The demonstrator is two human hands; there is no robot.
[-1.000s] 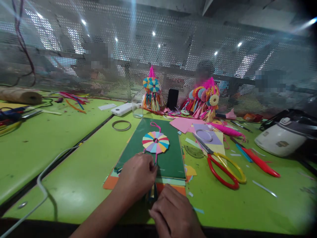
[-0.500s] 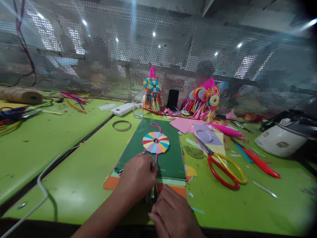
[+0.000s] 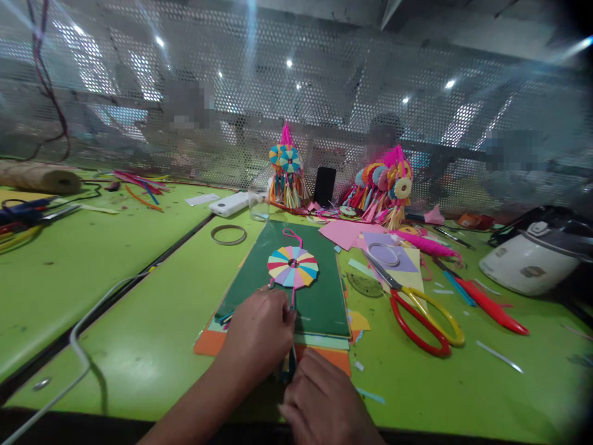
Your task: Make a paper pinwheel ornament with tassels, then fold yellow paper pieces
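A round paper disc (image 3: pixel 293 267) of many-coloured wedges lies flat on a dark green board (image 3: pixel 319 315), with a pink cord loop at its top. Pink cord (image 3: pixel 293 296) hangs from its lower edge down to my left hand (image 3: pixel 262 324), which is closed in a pinch over the top of a paper tassel (image 3: pixel 288 366). Dark and pale strips of this tassel show between my hands. My right hand (image 3: pixel 327 395), nearer the table edge, has its fingers closed around the tassel's lower strips; the ends are hidden. Other strip ends poke out left of my left hand.
Yellow-and-red-handled scissors (image 3: pixel 424 315), a protractor (image 3: pixel 365 284) and a red-handled tool (image 3: pixel 495 306) lie to the right. Farther back are a tape ring (image 3: pixel 228 234), a glass (image 3: pixel 258 207), a phone (image 3: pixel 325 186) and hanging tasselled ornaments (image 3: pixel 288 167). A white cable (image 3: pixel 78 346) crosses the left.
Both hands keep nearly the same places. The strips between them look narrower and drawn closer together. The whole view has shifted very slightly.
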